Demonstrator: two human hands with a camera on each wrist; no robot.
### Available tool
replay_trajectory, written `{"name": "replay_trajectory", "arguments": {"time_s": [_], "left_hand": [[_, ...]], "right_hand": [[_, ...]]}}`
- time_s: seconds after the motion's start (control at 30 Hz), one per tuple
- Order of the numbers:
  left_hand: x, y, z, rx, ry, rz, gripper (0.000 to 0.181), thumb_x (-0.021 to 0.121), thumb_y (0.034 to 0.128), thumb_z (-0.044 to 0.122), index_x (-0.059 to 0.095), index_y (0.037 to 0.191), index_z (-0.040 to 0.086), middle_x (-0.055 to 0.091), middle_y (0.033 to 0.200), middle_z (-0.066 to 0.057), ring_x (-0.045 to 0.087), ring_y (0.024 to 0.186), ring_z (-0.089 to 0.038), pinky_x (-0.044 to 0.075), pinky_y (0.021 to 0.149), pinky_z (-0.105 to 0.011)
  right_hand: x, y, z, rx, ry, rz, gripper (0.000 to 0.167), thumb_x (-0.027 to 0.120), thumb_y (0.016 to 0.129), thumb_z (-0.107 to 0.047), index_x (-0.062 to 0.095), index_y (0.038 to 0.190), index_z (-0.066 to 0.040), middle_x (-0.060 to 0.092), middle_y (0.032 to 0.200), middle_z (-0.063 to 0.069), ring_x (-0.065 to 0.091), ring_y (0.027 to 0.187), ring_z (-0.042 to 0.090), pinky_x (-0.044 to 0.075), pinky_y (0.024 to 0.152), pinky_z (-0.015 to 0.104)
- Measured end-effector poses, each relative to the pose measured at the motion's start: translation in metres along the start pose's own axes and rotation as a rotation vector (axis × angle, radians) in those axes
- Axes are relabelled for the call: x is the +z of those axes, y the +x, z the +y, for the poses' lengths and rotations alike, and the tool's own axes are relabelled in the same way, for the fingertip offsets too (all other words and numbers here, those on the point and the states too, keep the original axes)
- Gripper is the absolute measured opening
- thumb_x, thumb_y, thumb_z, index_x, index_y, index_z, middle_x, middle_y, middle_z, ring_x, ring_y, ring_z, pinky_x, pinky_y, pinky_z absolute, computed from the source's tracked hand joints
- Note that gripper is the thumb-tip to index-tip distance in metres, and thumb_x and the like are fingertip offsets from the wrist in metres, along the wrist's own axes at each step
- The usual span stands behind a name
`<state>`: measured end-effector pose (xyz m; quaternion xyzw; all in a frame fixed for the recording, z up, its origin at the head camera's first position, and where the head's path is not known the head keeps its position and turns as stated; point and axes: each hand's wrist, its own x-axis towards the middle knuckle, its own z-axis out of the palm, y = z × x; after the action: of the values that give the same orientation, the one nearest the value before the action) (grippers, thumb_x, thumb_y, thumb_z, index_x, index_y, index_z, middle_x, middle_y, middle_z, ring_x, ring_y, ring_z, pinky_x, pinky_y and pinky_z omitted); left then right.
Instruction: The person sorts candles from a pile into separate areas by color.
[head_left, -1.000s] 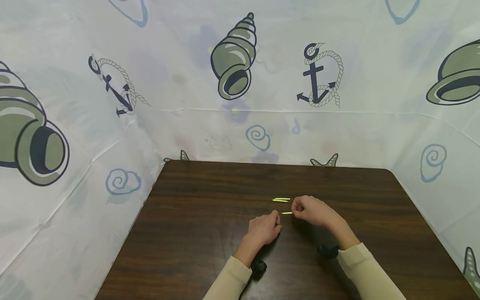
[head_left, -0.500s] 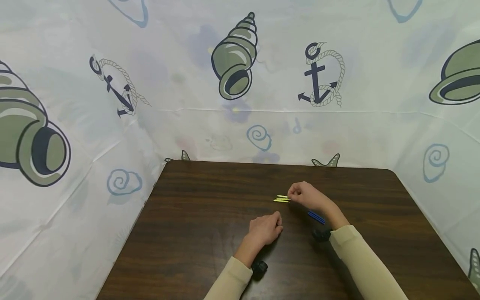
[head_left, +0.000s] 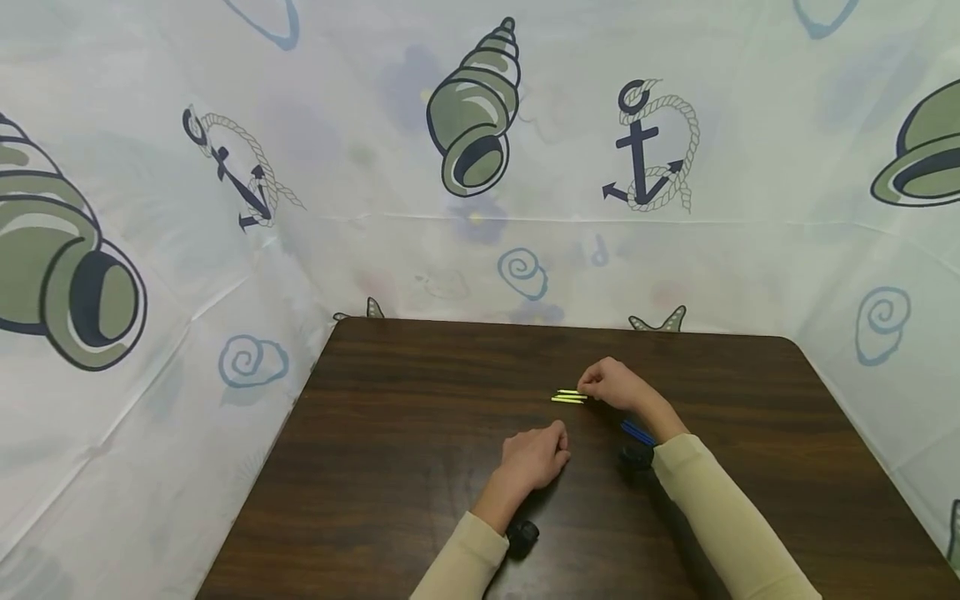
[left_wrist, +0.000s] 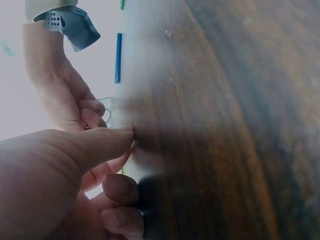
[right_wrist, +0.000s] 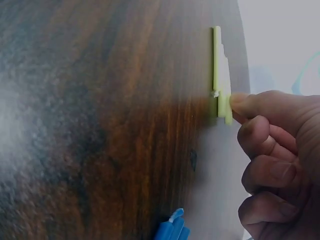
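Several thin yellow candles point(head_left: 567, 401) lie side by side on the dark wooden table. My right hand point(head_left: 618, 387) pinches the right end of the farthest yellow candle point(right_wrist: 229, 112) between thumb and finger; the fingertip behind is partly hidden. Nearer me, my left hand point(head_left: 534, 457) rests low over the table with its fingers loosely curled and holds nothing. Blue candles point(head_left: 637, 432) lie beside my right wrist, partly covered by it in the head view; a wick shows on one in the right wrist view.
A bit of a green stick point(left_wrist: 122, 4) shows at the top of the left wrist view. The table point(head_left: 390, 467) has a far edge against a pale curtain point(head_left: 360, 150) printed with shells and anchors. A dark camera point(head_left: 522, 538) sits on my left wrist.
My right hand has carried a yellow candle away from me and laid it beside the other yellow ones. The blue candles have come into sight beneath the right wrist. The left hand stays put.
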<state>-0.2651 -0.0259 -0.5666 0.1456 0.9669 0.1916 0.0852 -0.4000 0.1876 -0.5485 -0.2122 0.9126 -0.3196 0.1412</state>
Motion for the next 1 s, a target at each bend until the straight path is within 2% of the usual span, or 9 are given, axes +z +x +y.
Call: {"name": "replay_trajectory", "arguments": {"time_s": [0.17,0.37,0.53,0.67,0.77,0.83,0.93,1.0], "left_hand": [[-0.001,0.001,0.001,-0.011,0.015,-0.003,0.018,0.069,0.1069,0.039,0.057,0.114,0.029,0.064,0.080,0.004,0.060,0.065,-0.020,0.049,0.065,-0.042],[0.000,0.001,0.004,-0.004,0.019,-0.013,0.029,0.069,0.1068,0.040,0.055,0.130,0.030,0.069,0.083,-0.001,0.061,0.065,-0.022,0.051,0.065,-0.044],[0.001,0.002,0.007,-0.001,0.026,-0.022,0.040,0.068,0.1074,0.040,0.052,0.144,0.033,0.067,0.080,-0.002,0.058,0.062,-0.022,0.051,0.064,-0.044],[0.002,0.003,0.007,-0.002,0.031,-0.026,0.044,0.068,0.1071,0.041,0.051,0.148,0.035,0.069,0.082,-0.001,0.060,0.064,-0.023,0.051,0.065,-0.045],[0.003,0.004,0.005,-0.002,0.033,-0.024,0.045,0.068,0.1070,0.042,0.051,0.149,0.036,0.074,0.092,-0.002,0.064,0.069,-0.024,0.053,0.067,-0.046],[0.004,0.003,0.001,-0.003,0.017,-0.028,0.046,0.068,0.1070,0.043,0.051,0.150,0.036,0.078,0.103,-0.003,0.068,0.075,-0.026,0.054,0.071,-0.048],[0.000,0.001,-0.007,-0.002,-0.060,-0.059,0.049,0.066,0.1072,0.044,0.050,0.152,0.032,0.078,0.121,-0.007,0.073,0.089,-0.031,0.056,0.082,-0.054],[-0.007,-0.001,-0.015,0.004,-0.138,-0.094,0.050,0.065,0.1077,0.046,0.051,0.153,0.029,0.077,0.121,-0.004,0.072,0.092,-0.028,0.054,0.087,-0.056]], "right_hand": [[-0.002,-0.001,-0.002,0.004,-0.003,0.000,0.017,0.069,0.106,-0.014,0.084,0.102,-0.008,0.079,0.094,0.005,0.065,0.080,0.018,0.054,0.072,0.036],[0.000,-0.011,-0.001,0.007,-0.005,0.021,0.018,0.069,0.106,-0.016,0.084,0.104,-0.008,0.079,0.098,0.007,0.065,0.080,0.017,0.054,0.072,0.035],[0.002,-0.019,0.000,0.007,0.014,0.030,0.019,0.068,0.107,-0.018,0.084,0.108,-0.008,0.079,0.103,0.008,0.065,0.081,0.017,0.054,0.073,0.035],[0.003,-0.022,0.000,0.033,0.025,0.039,0.018,0.068,0.107,-0.018,0.084,0.111,-0.010,0.078,0.101,0.006,0.064,0.081,0.016,0.054,0.074,0.035],[0.004,-0.024,-0.002,0.030,0.024,0.068,0.020,0.066,0.109,-0.020,0.082,0.114,-0.009,0.076,0.099,0.006,0.063,0.080,0.018,0.053,0.073,0.036],[0.005,-0.028,-0.004,0.015,0.032,0.086,0.024,0.064,0.110,-0.022,0.079,0.119,-0.007,0.076,0.101,0.008,0.065,0.081,0.021,0.053,0.074,0.037],[0.008,-0.035,-0.007,-0.009,0.060,0.110,0.030,0.061,0.112,-0.027,0.075,0.127,-0.005,0.075,0.104,0.012,0.067,0.085,0.026,0.054,0.075,0.039],[0.009,-0.041,-0.010,-0.016,0.078,0.116,0.033,0.061,0.112,-0.029,0.073,0.129,-0.004,0.075,0.106,0.014,0.067,0.086,0.027,0.054,0.077,0.039]]}}
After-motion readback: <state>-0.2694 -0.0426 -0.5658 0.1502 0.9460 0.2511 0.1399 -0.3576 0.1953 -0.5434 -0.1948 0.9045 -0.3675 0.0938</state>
